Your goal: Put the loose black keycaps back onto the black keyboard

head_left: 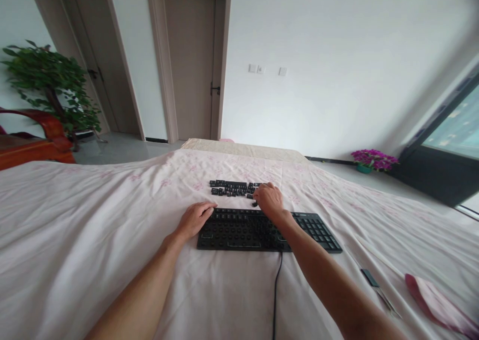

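A black keyboard (232, 235) lies on the cloth, many of its main keys bare of caps while the number pad at right keeps its own. At its upper left corner my left hand (195, 218) is closed on the edge, fingers along the far side and thumb over the top. Beyond the keyboard lie loose black keycaps (235, 186) in rough rows. My right hand (269, 198) reaches across the keyboard to the right end of these rows, fingers bent and closed on a keycap, largely hidden by the hand. Just below its fingertips shows one dark keycap (255, 204).
A pale flowered cloth (112, 220) covers the surface. The keyboard's cable (276, 295) runs toward me. At right lie a black-handled tool with a metal end (370, 277) and a pink cloth (434, 300). Farther off are a wooden chair (52, 130) and potted flowers (374, 159).
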`<move>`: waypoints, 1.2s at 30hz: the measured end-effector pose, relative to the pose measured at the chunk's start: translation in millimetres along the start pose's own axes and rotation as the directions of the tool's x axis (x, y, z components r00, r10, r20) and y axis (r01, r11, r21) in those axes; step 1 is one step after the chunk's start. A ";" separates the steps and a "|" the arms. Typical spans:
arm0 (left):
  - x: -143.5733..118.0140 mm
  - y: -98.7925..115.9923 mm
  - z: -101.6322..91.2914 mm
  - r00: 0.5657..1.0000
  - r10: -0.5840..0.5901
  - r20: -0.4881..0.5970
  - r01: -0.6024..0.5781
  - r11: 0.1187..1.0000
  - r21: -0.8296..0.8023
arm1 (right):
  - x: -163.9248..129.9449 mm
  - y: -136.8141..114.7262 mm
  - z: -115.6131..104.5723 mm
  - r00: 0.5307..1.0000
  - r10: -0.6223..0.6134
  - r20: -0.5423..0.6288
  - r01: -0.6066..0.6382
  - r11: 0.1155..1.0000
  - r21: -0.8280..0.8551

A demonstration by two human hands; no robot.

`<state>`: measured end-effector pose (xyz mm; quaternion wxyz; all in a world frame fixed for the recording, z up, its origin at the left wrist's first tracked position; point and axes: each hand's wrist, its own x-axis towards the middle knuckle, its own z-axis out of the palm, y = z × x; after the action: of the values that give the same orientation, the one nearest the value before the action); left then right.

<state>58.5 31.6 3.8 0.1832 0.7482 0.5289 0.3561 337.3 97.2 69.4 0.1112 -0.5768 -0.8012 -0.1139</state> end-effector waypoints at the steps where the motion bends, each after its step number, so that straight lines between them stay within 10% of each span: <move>1: -0.1 -0.2 0.1 1.000 0.001 0.000 -0.001 1.000 -0.002 | -1.1 2.8 0.0 1.000 0.019 -0.006 -0.019 1.000 0.020; 20: -0.1 3.8 -1.4 1.000 -0.012 -0.023 0.011 0.999 -0.031 | 6.2 2.5 4.8 0.979 -0.124 0.163 0.122 0.992 0.019; 25: 2.3 29.5 0.7 0.969 -0.054 -0.239 -0.005 0.971 -0.241 | -7.3 -16.4 3.4 0.999 -0.019 -0.034 0.034 0.841 0.540; 29: 5.5 67.4 3.8 0.963 -0.249 -0.100 0.123 0.742 -0.659 | -28.0 -43.8 3.5 0.966 0.094 -0.240 0.164 0.494 0.854; 36: 2.6 85.4 10.7 0.907 -0.386 0.168 0.310 0.343 -0.887 | -51.9 -70.1 -2.7 0.889 0.099 -0.448 0.312 0.585 0.748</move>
<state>123.2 3.3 53.1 0.6050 0.3897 0.4090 0.5610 286.9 28.0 52.1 0.5313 -0.3707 -0.7514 0.1252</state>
